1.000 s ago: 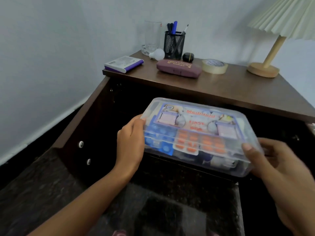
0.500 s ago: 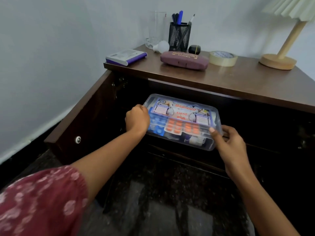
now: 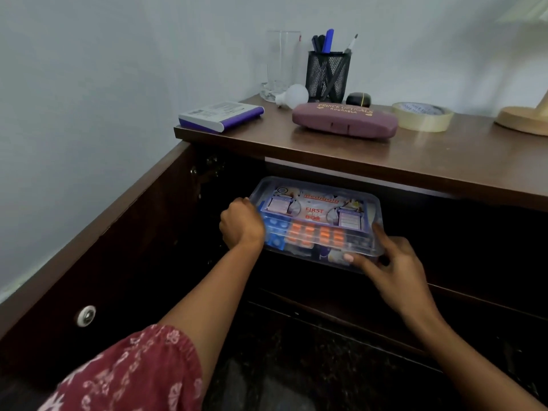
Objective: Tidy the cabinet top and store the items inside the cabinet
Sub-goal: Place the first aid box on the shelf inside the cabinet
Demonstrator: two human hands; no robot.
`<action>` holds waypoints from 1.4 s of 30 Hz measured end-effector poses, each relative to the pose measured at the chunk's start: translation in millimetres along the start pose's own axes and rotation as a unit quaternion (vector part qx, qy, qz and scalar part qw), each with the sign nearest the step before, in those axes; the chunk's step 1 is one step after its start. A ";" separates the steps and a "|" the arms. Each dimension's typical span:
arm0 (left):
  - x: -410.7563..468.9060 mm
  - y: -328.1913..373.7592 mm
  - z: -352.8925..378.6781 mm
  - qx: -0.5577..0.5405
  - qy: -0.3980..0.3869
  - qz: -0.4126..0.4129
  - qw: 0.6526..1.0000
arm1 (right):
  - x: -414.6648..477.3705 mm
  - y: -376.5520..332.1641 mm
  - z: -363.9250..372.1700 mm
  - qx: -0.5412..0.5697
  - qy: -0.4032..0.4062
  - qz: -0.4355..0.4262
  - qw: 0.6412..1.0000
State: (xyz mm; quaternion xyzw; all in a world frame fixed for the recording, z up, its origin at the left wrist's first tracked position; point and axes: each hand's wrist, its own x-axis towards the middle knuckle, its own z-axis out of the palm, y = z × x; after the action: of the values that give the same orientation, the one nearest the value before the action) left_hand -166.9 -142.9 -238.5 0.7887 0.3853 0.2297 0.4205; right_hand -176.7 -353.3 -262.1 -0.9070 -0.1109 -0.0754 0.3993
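First aid box [image 3: 317,221]: resting at the cabinet shelf's [image 3: 474,296] front edge. The left hand [image 3: 241,226] is gripping its left end and the right hand [image 3: 391,268] is pinching its front-right corner. Advice: keeping it level, pushing both ends inward evenly.

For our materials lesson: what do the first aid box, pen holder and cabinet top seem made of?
First aid box: clear glossy plastic; contents show through.
Pen holder: black mesh, probably metal; open lattice.
Cabinet top: brown wood or laminate, faint sheen.
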 end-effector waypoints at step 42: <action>2.9 -12.1 29.1 -0.032 0.038 0.155 0.987 | 34.8 -36.1 45.5 -0.075 0.065 -0.072 0.992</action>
State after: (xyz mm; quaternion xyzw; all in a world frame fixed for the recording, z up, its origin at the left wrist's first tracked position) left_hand -150.2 -150.5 -264.3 0.8155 0.2670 0.3343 0.3897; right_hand -150.3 -291.0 -259.2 -0.9173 -0.1442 -0.1706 0.3295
